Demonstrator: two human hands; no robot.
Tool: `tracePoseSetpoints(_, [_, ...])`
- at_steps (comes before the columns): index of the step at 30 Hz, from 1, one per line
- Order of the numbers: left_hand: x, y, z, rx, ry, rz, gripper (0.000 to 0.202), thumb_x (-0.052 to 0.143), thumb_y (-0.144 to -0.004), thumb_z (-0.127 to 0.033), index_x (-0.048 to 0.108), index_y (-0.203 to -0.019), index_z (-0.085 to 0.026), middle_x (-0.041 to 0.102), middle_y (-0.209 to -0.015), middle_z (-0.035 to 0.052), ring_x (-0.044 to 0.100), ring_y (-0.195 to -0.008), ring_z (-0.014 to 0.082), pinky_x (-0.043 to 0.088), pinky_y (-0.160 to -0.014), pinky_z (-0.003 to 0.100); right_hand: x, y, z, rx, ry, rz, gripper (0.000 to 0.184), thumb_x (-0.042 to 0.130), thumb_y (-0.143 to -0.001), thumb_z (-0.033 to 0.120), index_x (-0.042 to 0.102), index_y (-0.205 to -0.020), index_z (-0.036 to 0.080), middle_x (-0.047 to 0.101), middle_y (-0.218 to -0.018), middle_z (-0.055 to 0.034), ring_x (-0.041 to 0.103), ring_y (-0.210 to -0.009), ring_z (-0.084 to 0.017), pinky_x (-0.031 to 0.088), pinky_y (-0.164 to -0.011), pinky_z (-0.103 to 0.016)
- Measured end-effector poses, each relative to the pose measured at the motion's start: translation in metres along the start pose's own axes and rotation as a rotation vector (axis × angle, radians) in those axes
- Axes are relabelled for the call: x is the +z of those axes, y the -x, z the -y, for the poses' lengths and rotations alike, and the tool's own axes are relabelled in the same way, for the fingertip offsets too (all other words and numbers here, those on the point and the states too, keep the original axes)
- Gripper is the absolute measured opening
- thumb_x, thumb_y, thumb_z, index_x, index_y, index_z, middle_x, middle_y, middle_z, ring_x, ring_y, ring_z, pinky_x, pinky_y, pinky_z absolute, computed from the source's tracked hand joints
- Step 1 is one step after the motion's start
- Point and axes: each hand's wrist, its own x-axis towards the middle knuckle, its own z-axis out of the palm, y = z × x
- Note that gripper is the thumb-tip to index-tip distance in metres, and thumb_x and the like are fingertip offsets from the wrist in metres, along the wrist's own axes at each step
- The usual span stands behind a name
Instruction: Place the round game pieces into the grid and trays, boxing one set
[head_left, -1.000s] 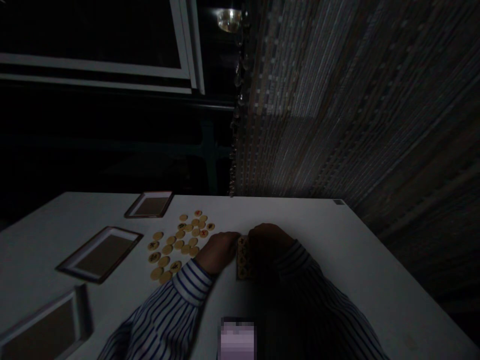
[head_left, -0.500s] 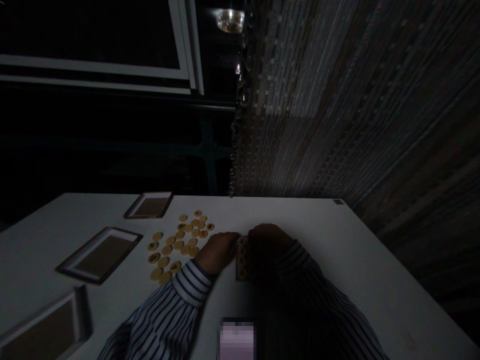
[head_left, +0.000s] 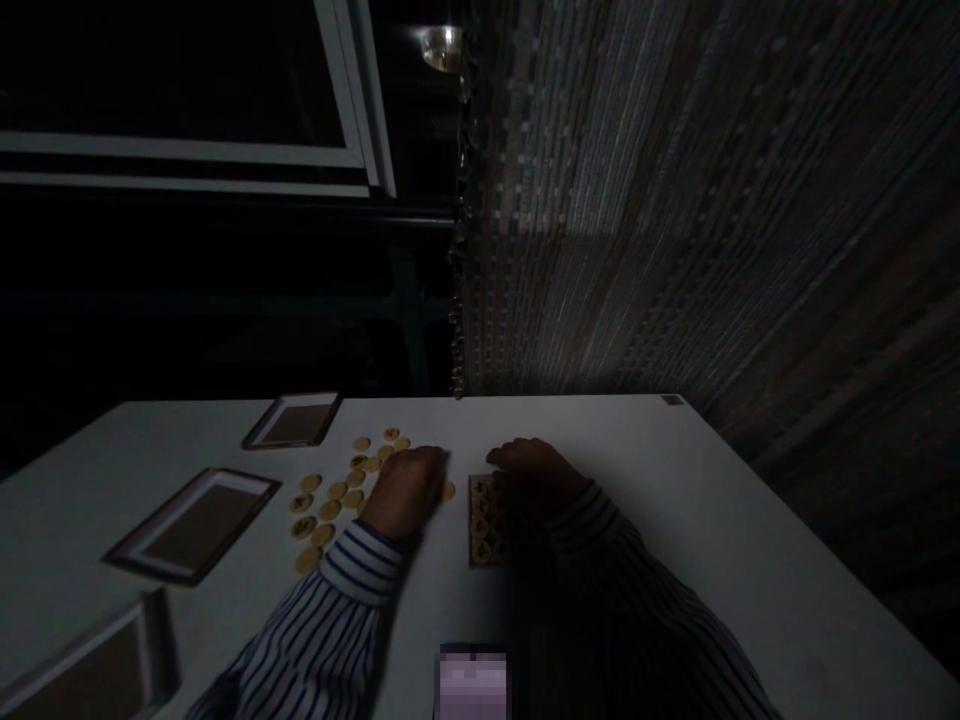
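From my seat I've got the white table [head_left: 712, 520] spread under both hands, dimly lit, and a string curtain [head_left: 585, 230] hanging beyond the hands and off to the right. A pale window frame [head_left: 300, 153] sits past the left hand, high up. Striped sleeves [head_left: 307, 620] run up to both wrists. Out to the left of the left hand I count three shallow trays [head_left: 217, 525], one farther off, one about level, one nearer to me.

Now the hands: the left hand [head_left: 409, 490] is over the table, fingers curled in, knuckles up; whether there's anything in its grasp, I can't tell. The right hand [head_left: 536, 470] is bent too, in deep shadow, and I can't make out how closed it is or if it grips anything. Below it, partly covered, lies the small box [head_left: 481, 568], between the hands, with marked discs [head_left: 481, 527] set in rows. Loose round discs [head_left: 329, 509] scatter left of the left hand, a few marked, and one lone disc [head_left: 448, 491] lies just right of that hand.
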Motion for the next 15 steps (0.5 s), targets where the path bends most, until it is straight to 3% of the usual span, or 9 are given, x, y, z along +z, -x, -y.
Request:
tracePoseSetpoints(6, [0.003,-0.001,0.019,-0.065,-0.180,-0.123,0.024,0.035,-0.084,-0.024,0.057,-0.091,-0.018,0.064,-0.094,0.0094,0.058,-0.089,0.0216,0.039,-0.080,0.034,-0.003,0.001,0.005,0.026,-0.008,-0.019,0.027,0.040,-0.082,0.024,0.055,-0.104,0.018,0.062,-0.096,-0.0090,0.054,-0.092,-0.020,0.039,-0.077,-0.030])
tracePoseSetpoints(15, [0.010,-0.002,0.033,-0.156,-0.211,-0.135,0.026,0.036,-0.084,-0.029,0.056,-0.096,-0.019,0.064,-0.099,0.0089,0.055,-0.097,0.0236,0.030,-0.092,0.042,0.000,-0.001,0.004,0.009,-0.009,-0.044,0.027,0.040,-0.082,0.024,0.056,-0.103,0.018,0.062,-0.095,-0.0089,0.054,-0.091,-0.022,0.039,-0.075,-0.032])
